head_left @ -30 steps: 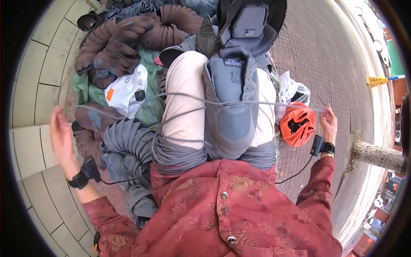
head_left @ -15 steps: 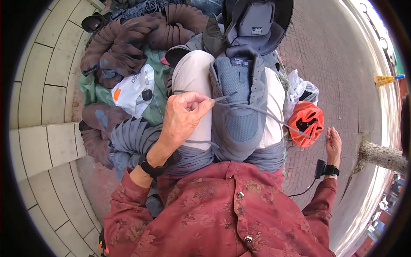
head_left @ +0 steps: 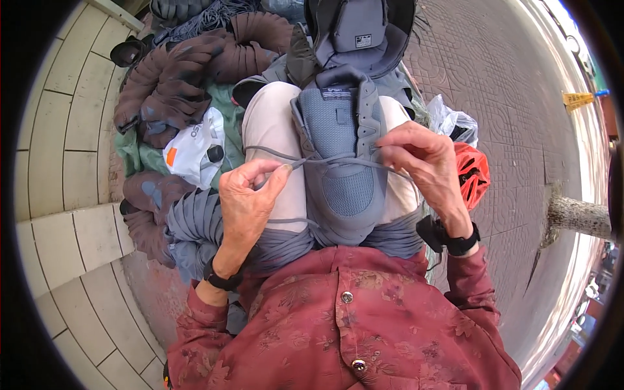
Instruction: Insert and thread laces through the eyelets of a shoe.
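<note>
A grey shoe (head_left: 348,192) rests across my lap between my pale-trousered thighs, toe toward me. A grey shoelace (head_left: 270,153) crosses it low on the tongue, through the lower eyelets. My left hand (head_left: 250,192), left of the shoe, pinches the lace between thumb and forefinger. At the right row of eyelets, my right hand (head_left: 426,159) has its thumb and forefinger drawn together on the lace; the fingertips are slightly blurred. Part of the lace passes beneath that hand. Bundled grey laces (head_left: 279,244) lie over my lap on both sides of the toe.
Beyond the shoe sits a dark grey cap-like piece (head_left: 364,39). Stacks of brown curved layered pieces (head_left: 169,78) and a white bag (head_left: 198,146) lie to the left. An orange-red bag (head_left: 473,175) and a clear plastic bag (head_left: 448,120) stand on the right pavement, near a tree trunk (head_left: 578,218).
My right hand has come in from far right to the shoe's right eyelets. My left hand has shifted slightly left and down, still pinching lace. The lace no longer stretches out far right.
</note>
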The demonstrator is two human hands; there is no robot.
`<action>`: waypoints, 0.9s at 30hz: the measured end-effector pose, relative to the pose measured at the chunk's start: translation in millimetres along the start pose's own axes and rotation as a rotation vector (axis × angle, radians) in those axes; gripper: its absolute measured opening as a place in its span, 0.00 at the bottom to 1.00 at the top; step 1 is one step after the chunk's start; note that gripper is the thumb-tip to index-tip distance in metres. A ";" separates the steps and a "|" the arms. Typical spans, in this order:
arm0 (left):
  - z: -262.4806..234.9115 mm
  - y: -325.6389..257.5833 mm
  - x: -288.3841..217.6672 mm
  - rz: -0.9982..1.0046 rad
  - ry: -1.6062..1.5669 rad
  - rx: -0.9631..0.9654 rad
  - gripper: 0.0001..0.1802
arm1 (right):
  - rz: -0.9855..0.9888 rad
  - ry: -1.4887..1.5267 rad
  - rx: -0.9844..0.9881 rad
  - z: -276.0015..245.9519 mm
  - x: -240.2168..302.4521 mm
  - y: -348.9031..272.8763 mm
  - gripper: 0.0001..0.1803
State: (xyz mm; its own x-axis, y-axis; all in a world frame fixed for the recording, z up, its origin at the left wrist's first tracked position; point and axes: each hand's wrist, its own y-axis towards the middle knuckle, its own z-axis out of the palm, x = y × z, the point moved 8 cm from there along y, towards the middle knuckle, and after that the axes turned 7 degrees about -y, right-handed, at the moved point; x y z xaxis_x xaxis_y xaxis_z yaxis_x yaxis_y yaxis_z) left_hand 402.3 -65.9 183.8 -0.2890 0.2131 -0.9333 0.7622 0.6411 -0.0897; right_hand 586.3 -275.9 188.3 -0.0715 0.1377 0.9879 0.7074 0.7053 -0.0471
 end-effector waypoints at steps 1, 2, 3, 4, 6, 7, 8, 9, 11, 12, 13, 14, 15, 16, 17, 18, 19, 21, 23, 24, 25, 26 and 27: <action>0.3 1.0 1.4 0.002 -0.005 0.005 0.08 | 0.064 0.049 -0.008 2.5 -5.6 1.7 0.05; -0.8 2.2 3.9 0.005 -0.026 -0.010 0.09 | 0.065 0.044 -0.012 3.3 -7.3 3.3 0.05; -2.0 3.6 6.6 0.006 -0.046 -0.024 0.10 | 0.100 0.021 -0.010 4.0 -12.1 4.8 0.05; -2.9 3.6 9.9 0.003 -0.050 -0.023 0.10 | 0.138 -0.001 -0.004 6.0 -16.4 5.7 0.04; -6.2 3.7 12.0 0.043 -0.068 -0.046 0.10 | 0.184 -0.007 -0.030 6.5 -19.7 6.3 0.04; -6.3 3.9 12.1 0.040 -0.071 -0.047 0.10 | 0.198 -0.016 -0.045 6.0 -20.0 6.6 0.04; -6.4 4.1 11.5 0.028 -0.078 -0.045 0.10 | 0.212 -0.025 -0.059 5.4 -20.3 6.9 0.04; -6.5 4.2 11.2 0.017 -0.085 -0.042 0.10 | 0.214 -0.029 -0.057 6.4 -19.9 7.7 0.04; -6.7 5.0 9.9 0.021 -0.073 -0.043 0.10 | 0.149 -0.171 -0.076 5.5 -12.6 10.3 0.04; -7.0 5.0 8.9 0.027 -0.059 -0.043 0.10 | 0.150 -0.174 -0.075 7.6 -6.9 11.8 0.04; -7.7 4.3 8.2 0.024 -0.061 -0.045 0.10 | -0.027 -0.407 -0.063 13.6 17.4 15.1 0.05; -7.1 3.6 8.4 0.008 -0.065 -0.028 0.09 | -0.207 -0.637 -0.048 23.9 37.1 16.0 0.05; -6.5 2.8 8.1 -0.008 -0.069 -0.011 0.08 | -0.281 -0.676 -0.057 30.5 44.0 17.7 0.06; -7.5 1.7 4.1 -0.010 -0.069 -0.014 0.08 | -0.282 -0.675 -0.053 32.2 43.8 20.6 0.06; -6.2 0.4 -2.0 -0.009 -0.056 -0.012 0.08 | -0.298 -0.715 -0.019 36.7 43.3 23.5 0.05; -4.4 -0.7 -5.6 -0.007 -0.043 -0.010 0.08 | -0.314 -0.755 0.014 41.6 42.6 25.7 0.04; -2.6 -1.6 -5.3 -0.008 -0.043 -0.014 0.08 | -0.297 -0.729 0.016 43.2 40.6 27.1 0.04; -0.2 -2.9 -8.4 0.051 -0.137 -0.027 0.07 | -0.293 -0.698 0.027 43.4 39.0 29.5 0.05; -2.1 -3.9 -9.0 0.063 -0.118 -0.038 0.07 | -0.191 -0.650 0.040 37.5 36.1 32.1 0.09; -3.5 -4.3 -10.1 0.076 -0.099 -0.044 0.07 | -0.195 -0.649 0.045 40.4 43.0 30.3 0.09; -3.6 -3.7 -10.5 0.076 -0.102 -0.051 0.07 | -0.392 -0.737 0.046 49.7 66.2 23.7 0.13; -3.3 -4.4 -9.6 0.061 -0.138 -0.042 0.07 | -0.585 -0.818 0.043 61.6 84.4 11.8 0.16; -3.3 -5.5 -8.7 0.045 -0.173 -0.033 0.07 | -0.525 -0.712 0.136 73.5 82.8 9.3 0.18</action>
State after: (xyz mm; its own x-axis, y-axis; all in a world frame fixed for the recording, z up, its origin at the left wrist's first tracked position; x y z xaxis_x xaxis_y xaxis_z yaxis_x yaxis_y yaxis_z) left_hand 398.7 -68.9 193.6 -0.1490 0.1142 -0.9822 0.7518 0.6583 -0.0375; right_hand 535.3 -206.9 258.9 -0.8139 0.1409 0.5637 0.3743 0.8692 0.3230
